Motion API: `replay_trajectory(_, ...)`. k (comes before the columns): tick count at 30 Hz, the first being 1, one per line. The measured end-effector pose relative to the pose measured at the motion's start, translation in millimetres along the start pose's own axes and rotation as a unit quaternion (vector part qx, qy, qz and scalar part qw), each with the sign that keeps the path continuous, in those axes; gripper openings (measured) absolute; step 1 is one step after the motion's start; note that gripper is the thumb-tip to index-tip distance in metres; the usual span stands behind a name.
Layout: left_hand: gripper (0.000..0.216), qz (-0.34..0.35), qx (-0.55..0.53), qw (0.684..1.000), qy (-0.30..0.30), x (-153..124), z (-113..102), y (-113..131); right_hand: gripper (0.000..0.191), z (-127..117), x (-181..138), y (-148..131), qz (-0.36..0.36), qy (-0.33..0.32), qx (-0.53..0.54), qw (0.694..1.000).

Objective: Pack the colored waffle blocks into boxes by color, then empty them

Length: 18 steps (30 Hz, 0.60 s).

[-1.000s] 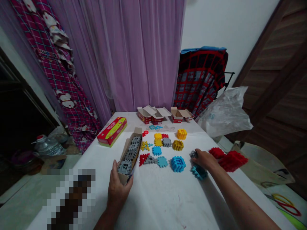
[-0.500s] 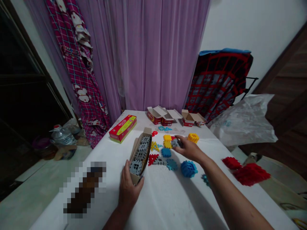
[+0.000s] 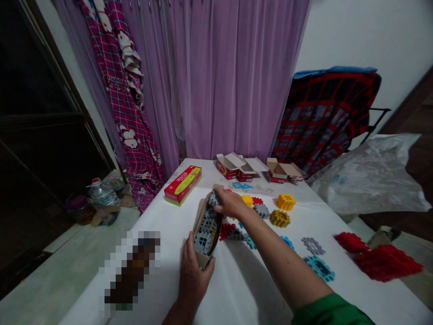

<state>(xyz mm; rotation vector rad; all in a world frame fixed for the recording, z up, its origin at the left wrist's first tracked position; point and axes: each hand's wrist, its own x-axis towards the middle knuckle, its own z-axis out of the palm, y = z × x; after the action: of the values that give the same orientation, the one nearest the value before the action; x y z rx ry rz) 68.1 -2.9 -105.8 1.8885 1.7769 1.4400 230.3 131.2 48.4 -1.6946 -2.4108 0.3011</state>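
Observation:
My left hand [image 3: 196,273] grips the near end of a long open cardboard box [image 3: 203,260], thumb on one side and fingers on the other. Grey interlocking toy blocks [image 3: 203,242] lie in a row inside it. At the box's far end, my right hand [image 3: 230,202] closes its fingers on a grey block [image 3: 214,199]. Beneath and beyond the right forearm are a grey gear-edged piece [image 3: 261,211], a red triangular piece [image 3: 226,231] and yellow blocks [image 3: 280,218], partly covered by the arm.
A closed red-and-yellow box [image 3: 183,185] lies at the left of the white-covered table [image 3: 152,280]. Open red boxes [image 3: 277,172] line the back edge. Red pieces [image 3: 387,262] are stacked at right, near a clear plastic bag [image 3: 368,176]. A blurred patch covers something at left.
My right hand has moved left from the loose pieces to the far end of the box. My left hand still holds the box. The view has shifted, showing more pieces on the right.

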Motion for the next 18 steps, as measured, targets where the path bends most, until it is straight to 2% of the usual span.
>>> replay_trajectory(4,0.086,0.000,-0.002,1.000,-0.006,-0.7,-0.6,-0.5,0.074,7.8,3.7,4.0,-0.033,-0.002,0.004,0.999)
replay_trajectory(7,0.087,-0.009,-0.004,1.000,-0.011,-0.7,-0.4,-1.2,0.062,11.3,-12.1,16.8,-0.028,0.036,0.043,0.998)
replay_trajectory(11,0.087,-0.008,-0.002,1.000,-0.012,0.2,0.4,-2.7,0.042,16.1,-52.3,37.4,0.006,0.115,0.081,0.990)
replay_trajectory(14,0.088,-0.011,0.005,1.000,-0.015,1.3,-2.4,-2.6,0.035,23.0,-89.5,52.6,0.022,0.179,0.124,0.976)
replay_trajectory(18,0.095,-0.011,0.014,0.999,-0.049,6.4,-15.2,-2.5,0.030,27.8,-140.3,80.1,0.063,0.263,0.167,0.948)
